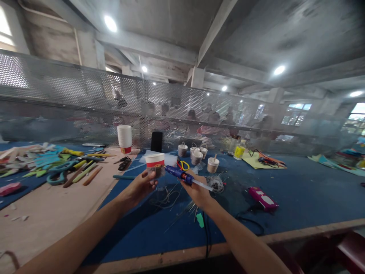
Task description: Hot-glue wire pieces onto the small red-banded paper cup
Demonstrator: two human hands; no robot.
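Observation:
In my right hand (196, 190) is a blue hot glue gun (178, 173), gripped with its nozzle pointing left and a clear glue stick (202, 185) sticking out of its back. My left hand (142, 186) is closed on a small brownish piece (157, 171) whose kind I cannot make out. The nozzle tip is at or very near that piece. Just behind it stands a red and white paper cup (154, 160). Loose thin wires (168, 198) lie on the blue table below my hands, and a wire bundle (216, 184) lies right of the gun.
Several small grey pots (196, 156) with wire loops stand behind the gun. To the left are stacked paper cups (124, 137), scissors (57, 173) and craft tools. A magenta box (262, 198) and a yellow-labelled bottle (239, 150) are on the right. A perforated metal screen (171, 102) borders the back.

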